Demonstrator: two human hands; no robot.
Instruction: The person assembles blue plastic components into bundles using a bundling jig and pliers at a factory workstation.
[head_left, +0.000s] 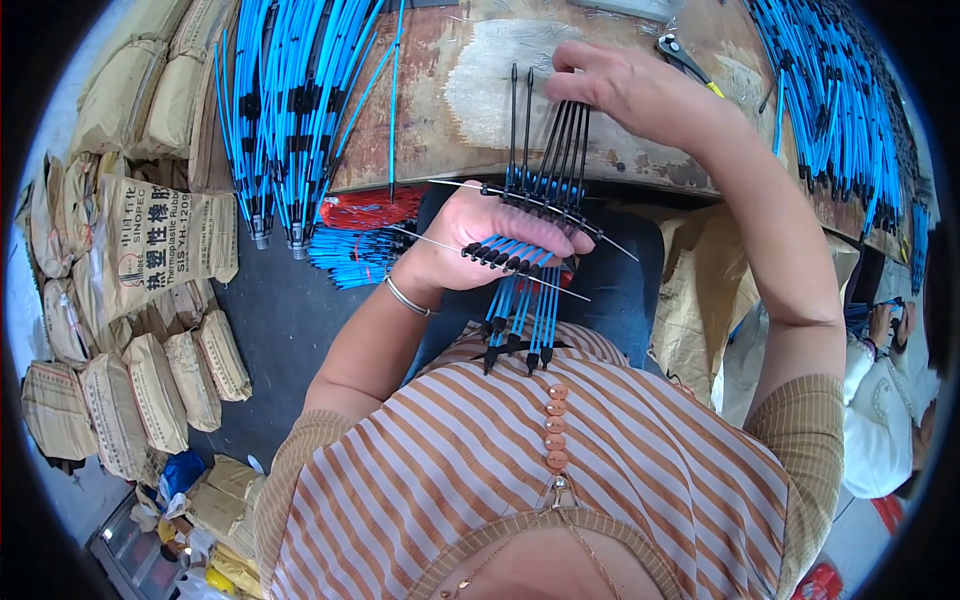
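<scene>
My left hand (472, 232) is closed around a row of thin blue rods (548, 295) with black ends, held above my lap. Two thin metal wires (622, 248) run crosswise through the row, one on each side of my fingers. Black collars sit side by side along both wires. At the table's near edge, my right hand (625, 85) closes its fingertips on the long black upper ends (562, 140) of several rods. Two other black ends stand free, left of those fingers. The exact grip of the right fingertips is partly hidden.
Large bundles of blue rods (300, 110) lie on the worn wooden table (430, 70), with more at the right (835, 110). Pliers (685, 60) rest beyond my right hand. Red strands (370, 208) hang by the table edge. Paper sacks (150, 390) fill the left. Another person (880, 410) sits at right.
</scene>
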